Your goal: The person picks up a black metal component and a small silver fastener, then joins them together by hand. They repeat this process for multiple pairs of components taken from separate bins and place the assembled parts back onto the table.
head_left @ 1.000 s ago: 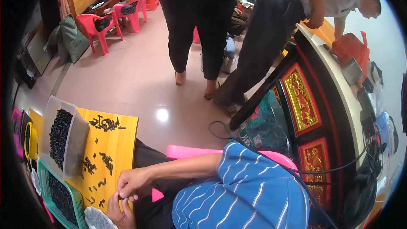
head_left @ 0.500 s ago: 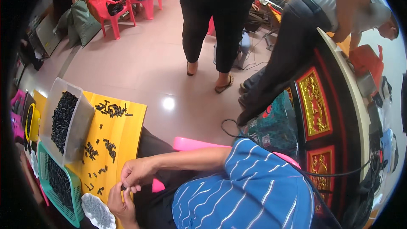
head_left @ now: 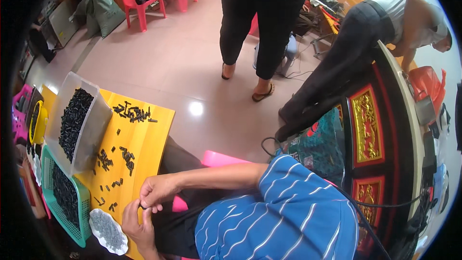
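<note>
At the near edge of a yellow table (head_left: 149,156), my two hands meet over a small black piece (head_left: 143,206). My right hand (head_left: 158,191) pinches it from above, thumb against fingers. My left hand (head_left: 136,226) closes on it from below; the fingers hide most of the piece. Small black tube-like pieces (head_left: 127,159) lie loose in scattered groups, with a larger pile (head_left: 132,112) at the far end. Beside my left hand stands a white scalloped dish (head_left: 91,219) with tiny greyish bits in it.
A clear plastic bin (head_left: 98,130) and a teal basket (head_left: 86,204), both full of black pieces, stand along the table's left side. A yellow container (head_left: 42,124) is beyond them. One person stands ahead; another (head_left: 358,33) leans over a dark carved counter (head_left: 392,135) at right.
The whole view has shifted slightly, with the room now lower and further right. My hands stay together on the black piece. The leaning person's arm and body have moved a little.
</note>
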{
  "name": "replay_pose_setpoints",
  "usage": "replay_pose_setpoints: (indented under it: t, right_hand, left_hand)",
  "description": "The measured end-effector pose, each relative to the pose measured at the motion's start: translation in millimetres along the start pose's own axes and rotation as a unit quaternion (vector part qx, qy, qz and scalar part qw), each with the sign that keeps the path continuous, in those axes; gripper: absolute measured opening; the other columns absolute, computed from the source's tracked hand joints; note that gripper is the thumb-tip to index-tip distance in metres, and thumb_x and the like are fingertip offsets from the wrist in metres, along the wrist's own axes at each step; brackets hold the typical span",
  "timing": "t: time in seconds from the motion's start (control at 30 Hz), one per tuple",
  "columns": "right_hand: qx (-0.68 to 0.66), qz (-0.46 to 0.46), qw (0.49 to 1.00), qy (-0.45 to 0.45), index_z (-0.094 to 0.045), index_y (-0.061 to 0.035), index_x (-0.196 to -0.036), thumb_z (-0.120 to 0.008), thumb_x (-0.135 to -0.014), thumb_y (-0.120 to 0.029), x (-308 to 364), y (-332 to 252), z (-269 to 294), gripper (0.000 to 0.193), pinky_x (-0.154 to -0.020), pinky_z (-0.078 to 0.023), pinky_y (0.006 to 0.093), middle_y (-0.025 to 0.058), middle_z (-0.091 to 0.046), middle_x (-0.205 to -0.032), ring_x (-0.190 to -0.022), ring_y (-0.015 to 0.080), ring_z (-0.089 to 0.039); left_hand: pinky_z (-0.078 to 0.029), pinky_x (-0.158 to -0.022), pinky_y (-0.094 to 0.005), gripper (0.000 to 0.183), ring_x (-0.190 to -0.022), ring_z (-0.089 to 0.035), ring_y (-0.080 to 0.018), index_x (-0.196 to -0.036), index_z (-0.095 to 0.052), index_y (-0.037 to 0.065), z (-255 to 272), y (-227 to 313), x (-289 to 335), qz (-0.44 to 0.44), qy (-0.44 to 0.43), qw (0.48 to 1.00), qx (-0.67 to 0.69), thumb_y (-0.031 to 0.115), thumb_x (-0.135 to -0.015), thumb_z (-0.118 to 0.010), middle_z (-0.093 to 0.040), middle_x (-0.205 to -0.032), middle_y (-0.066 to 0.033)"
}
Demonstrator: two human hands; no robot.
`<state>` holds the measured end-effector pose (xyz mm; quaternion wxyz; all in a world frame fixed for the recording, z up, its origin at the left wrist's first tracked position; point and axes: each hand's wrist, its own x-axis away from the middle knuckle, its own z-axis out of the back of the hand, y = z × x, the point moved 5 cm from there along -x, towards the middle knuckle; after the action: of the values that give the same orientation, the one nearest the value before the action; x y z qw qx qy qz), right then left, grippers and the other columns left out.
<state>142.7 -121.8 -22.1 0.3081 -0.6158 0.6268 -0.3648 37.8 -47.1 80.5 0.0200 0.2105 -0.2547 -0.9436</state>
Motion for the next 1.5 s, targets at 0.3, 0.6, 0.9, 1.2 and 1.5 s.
replay_pose_setpoints:
  t: [0.3,0.6,0.9,1.2,1.5]
  right_hand:
    - [-0.012,-0.019,1.000,0.001,-0.069,0.0000,-0.089,-0.064,-0.094,-0.020,8,7,4,0.021,-0.059,-0.051,0.0233,0.0074,-0.070,-0.077,-0.064,0.0123,-0.065]
    - [-0.060,0.011,0.998,-0.027,-0.071,0.0009,-0.094,-0.062,-0.097,-0.023,10,16,5,0.025,-0.067,-0.056,0.0264,0.0090,-0.072,-0.088,-0.073,0.0134,-0.067]
    - [-0.023,0.051,0.998,-0.001,-0.071,0.0011,-0.093,-0.061,-0.096,-0.022,17,3,0,0.026,-0.064,-0.056,0.0257,0.0079,-0.072,-0.086,-0.072,0.0126,-0.067]
    - [0.048,0.034,0.998,-0.033,-0.070,-0.0010,-0.089,-0.060,-0.096,-0.022,24,-7,-6,0.024,-0.059,-0.051,0.0238,0.0044,-0.068,-0.074,-0.064,0.0097,-0.064]
    - [0.033,0.030,0.996,-0.084,-0.069,0.0007,-0.093,-0.063,-0.096,-0.025,25,-2,-4,0.026,-0.062,-0.054,0.0241,0.0055,-0.069,-0.081,-0.070,0.0109,-0.066]
  left_hand:
    - [-0.051,-0.079,-0.0413,0.028,-0.089,-0.066,-0.0355,-0.104,-0.066,-0.001,-9,5,0,0.009,-0.019,1.000,-0.008,0.001,-0.077,-0.073,-0.068,-0.096,-0.0171]
    - [-0.052,-0.078,-0.0409,0.028,-0.087,-0.066,-0.0356,-0.104,-0.066,-0.002,-13,8,0,0.013,-0.039,0.999,-0.018,0.001,-0.077,-0.073,-0.068,-0.096,-0.0177]
    - [-0.052,-0.078,-0.0402,0.030,-0.090,-0.066,-0.0347,-0.107,-0.065,-0.003,-15,9,2,0.048,-0.024,0.999,-0.005,-0.001,-0.077,-0.072,-0.068,-0.098,-0.0175]
    - [-0.049,-0.073,-0.0326,0.014,-0.081,-0.064,-0.0245,-0.097,-0.068,-0.006,-7,-2,3,0.132,-0.041,0.978,0.157,-0.001,-0.085,-0.063,-0.068,-0.089,-0.0153]
    - [-0.045,-0.067,-0.0274,0.009,-0.075,-0.059,-0.0185,-0.090,-0.069,-0.004,-9,-4,1,0.131,-0.044,0.970,0.202,-0.003,-0.083,-0.065,-0.063,-0.081,-0.0101]
